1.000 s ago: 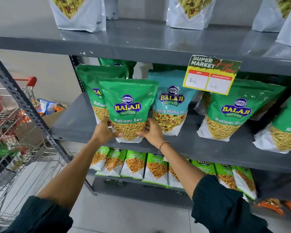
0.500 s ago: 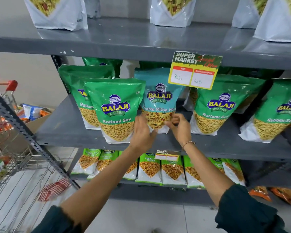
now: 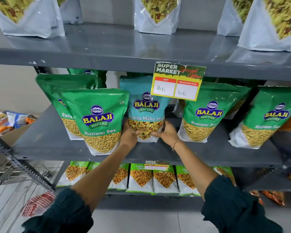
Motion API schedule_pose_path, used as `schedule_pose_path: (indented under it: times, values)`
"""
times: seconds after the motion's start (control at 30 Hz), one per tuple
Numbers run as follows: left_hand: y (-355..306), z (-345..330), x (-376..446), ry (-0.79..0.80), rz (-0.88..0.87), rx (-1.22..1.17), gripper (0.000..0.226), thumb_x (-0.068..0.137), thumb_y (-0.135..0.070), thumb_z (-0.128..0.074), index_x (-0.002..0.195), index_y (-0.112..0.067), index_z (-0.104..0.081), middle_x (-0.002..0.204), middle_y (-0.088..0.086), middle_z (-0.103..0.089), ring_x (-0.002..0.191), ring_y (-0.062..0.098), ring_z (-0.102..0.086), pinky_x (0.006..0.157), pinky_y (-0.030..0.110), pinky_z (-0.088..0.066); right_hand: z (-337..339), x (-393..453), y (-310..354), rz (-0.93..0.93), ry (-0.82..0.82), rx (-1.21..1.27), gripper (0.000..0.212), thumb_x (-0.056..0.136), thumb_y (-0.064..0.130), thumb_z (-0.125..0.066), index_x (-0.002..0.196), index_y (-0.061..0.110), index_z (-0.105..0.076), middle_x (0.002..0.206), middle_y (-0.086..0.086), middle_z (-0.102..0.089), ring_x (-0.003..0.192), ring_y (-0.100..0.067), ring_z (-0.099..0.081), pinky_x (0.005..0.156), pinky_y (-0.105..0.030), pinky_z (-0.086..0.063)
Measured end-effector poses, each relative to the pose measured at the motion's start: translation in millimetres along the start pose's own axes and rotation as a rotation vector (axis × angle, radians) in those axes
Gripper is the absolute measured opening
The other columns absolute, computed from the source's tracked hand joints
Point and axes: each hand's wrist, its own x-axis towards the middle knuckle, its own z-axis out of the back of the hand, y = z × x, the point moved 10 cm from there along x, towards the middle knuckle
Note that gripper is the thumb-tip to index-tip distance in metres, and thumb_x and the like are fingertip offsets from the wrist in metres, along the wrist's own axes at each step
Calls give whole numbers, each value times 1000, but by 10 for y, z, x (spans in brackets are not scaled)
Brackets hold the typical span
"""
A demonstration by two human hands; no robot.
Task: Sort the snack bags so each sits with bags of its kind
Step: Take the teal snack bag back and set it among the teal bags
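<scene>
Both hands have left the green Ratlami Sev bag (image 3: 99, 121); left hand (image 3: 129, 133) and right hand (image 3: 168, 133) now clasp the teal Khatta Mitha bag (image 3: 146, 113), seemingly resting on the shelf (image 3: 57, 145).

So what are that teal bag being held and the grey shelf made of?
The teal Khatta Mitha Mix snack bag looks like glossy plastic film: it crinkles and catches the light. The grey middle shelf seems to be painted metal, smooth and faintly reflective; the top shelf's edge has chipped paint spots.

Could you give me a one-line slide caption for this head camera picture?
Both hands, left and right, grip a teal Khatta Mitha Mix bag standing among green Ratlami Sev bags on a grey shelf.
</scene>
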Motion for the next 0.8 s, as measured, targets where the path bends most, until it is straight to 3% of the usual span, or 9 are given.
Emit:
schedule_pose_path:
  times: [0.17,0.27,0.33,0.47,0.57,0.67,0.73,0.8]
  values:
    - [-16,-14,28,24,-53,-21,64,89,-6,-53,144,-16,-20,143,9,-44,131,26,-41,108,35,-30,45,-302,67,84,-146,-2,61,68,18,-79,115,5,-42,110,-4,-58,100,-13,-52,77,-22,-40]
    - [-92,-87,-6,114,-90,-12,56,89,-6,-54,138,-13,-30,124,10,-57,115,24,-53,93,30,-39,141,-533,0,160,-267,-29,61,69,29,-78,110,5,-40,103,-8,-60,94,-20,-57,67,-27,-42]
    - [-157,-162,-83,185,-103,-15,54,88,-4,-56,137,-8,-32,110,9,-59,104,19,-53,87,27,-40,202,-680,-58,186,-321,-26,60,70,32,-77,113,8,-41,102,-5,-59,92,-18,-57,67,-24,-42]
    - [-225,-246,-245,248,-149,-76,52,82,6,-61,128,-2,-39,124,13,-57,113,15,-52,94,20,-41,332,-936,-151,173,-398,-19,61,70,37,-76,112,8,-44,85,-2,-61,79,-25,-61,63,-34,-48]
    - [-239,-250,-384,286,-184,-72,50,75,8,-67,119,1,-44,115,10,-58,107,13,-53,92,23,-44,372,-1140,-199,168,-389,18,65,68,38,-77,118,17,-41,100,-6,-65,91,-23,-63,73,-31,-51]
    - [-240,-272,-560,337,-198,-47,49,72,7,-71,113,0,-45,114,12,-59,108,19,-57,92,31,-50,415,-1413,-214,164,-419,11,57,69,36,-77,111,29,-40,105,-9,-65,95,-23,-62,74,-31,-51]
    - [-261,-278,-738,369,-228,-22,49,71,7,-72,108,-7,-44,113,12,-59,115,26,-57,96,41,-50,456,-1602,-218,156,-434,-3,51,68,32,-78,103,25,-42,97,-11,-65,91,-28,-63,68,-31,-50]
    - [-294,-273,-913,381,-281,-9,53,69,6,-74,108,-11,-43,116,14,-58,117,28,-56,99,46,-48,517,-1768,-250,141,-441,11,49,68,25,-79,102,24,-44,100,-9,-65,95,-26,-63,74,-35,-52]
